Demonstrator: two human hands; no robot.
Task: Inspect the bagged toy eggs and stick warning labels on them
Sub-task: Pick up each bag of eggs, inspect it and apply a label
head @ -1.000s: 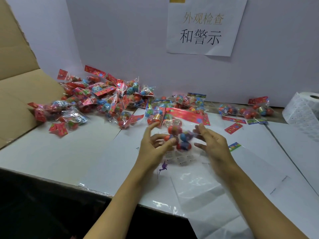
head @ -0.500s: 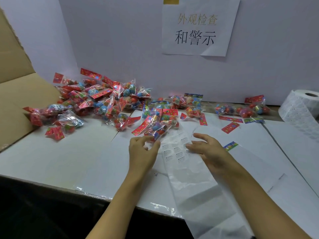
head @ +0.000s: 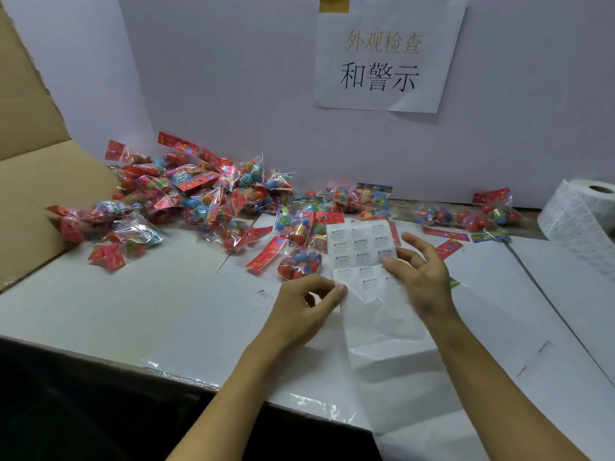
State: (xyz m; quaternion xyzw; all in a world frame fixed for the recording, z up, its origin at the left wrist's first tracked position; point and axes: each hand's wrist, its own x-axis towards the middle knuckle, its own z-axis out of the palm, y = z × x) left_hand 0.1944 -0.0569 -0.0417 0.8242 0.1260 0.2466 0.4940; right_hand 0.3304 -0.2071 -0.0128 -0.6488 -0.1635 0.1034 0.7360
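Observation:
A white strip of warning labels point(head: 357, 247) lies in the middle of the table, its blank backing trailing toward me over the front edge. My left hand point(head: 307, 306) pinches the strip's left edge between thumb and forefinger. My right hand point(head: 421, 277) rests on the strip's right side with its fingers spread and its thumb on the labels. One bag of toy eggs point(head: 299, 261), red and blue with a red header card, lies just left of the strip. A big pile of bagged eggs point(head: 186, 207) covers the back left.
A large roll of labels point(head: 582, 214) stands at the far right. A few more egg bags point(head: 466, 217) and loose header cards lie at the back right. A cardboard flap point(head: 30, 181) rises on the left. A paper sign point(head: 382, 58) hangs on the white back wall.
A second ago both hands held a bag of eggs above the strip. The bag now lies on the table to the left, and both hands have moved onto the label strip.

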